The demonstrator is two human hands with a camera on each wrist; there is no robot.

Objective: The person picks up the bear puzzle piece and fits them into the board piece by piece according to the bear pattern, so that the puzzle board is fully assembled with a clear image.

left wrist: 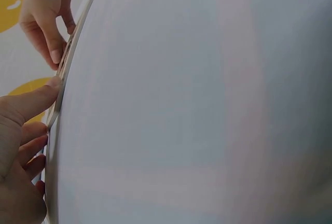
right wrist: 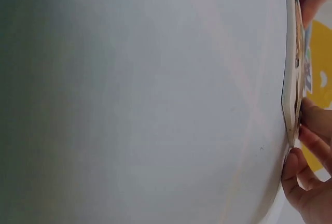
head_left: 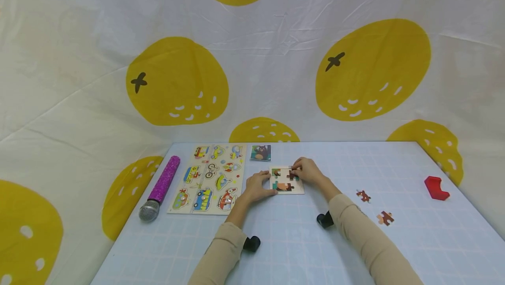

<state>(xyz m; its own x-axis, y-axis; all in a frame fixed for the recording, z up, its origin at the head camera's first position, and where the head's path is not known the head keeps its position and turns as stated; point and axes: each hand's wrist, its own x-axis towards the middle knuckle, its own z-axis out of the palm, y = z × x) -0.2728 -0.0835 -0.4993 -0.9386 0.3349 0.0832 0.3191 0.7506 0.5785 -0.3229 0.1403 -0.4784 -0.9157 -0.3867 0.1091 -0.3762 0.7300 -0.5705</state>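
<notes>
Pale board point(head_left: 296, 192), puzzle row point(head_left: 283, 187) lying left-right, teal end left

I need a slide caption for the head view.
Left hand holds a small puzzle board while right hand works at it; two loose pieces lie to the right.

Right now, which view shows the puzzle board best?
The head view: it shows the puzzle board face-up with its pieces visible. Both wrist views show it nearly edge-on, its face hardly readable.
</notes>
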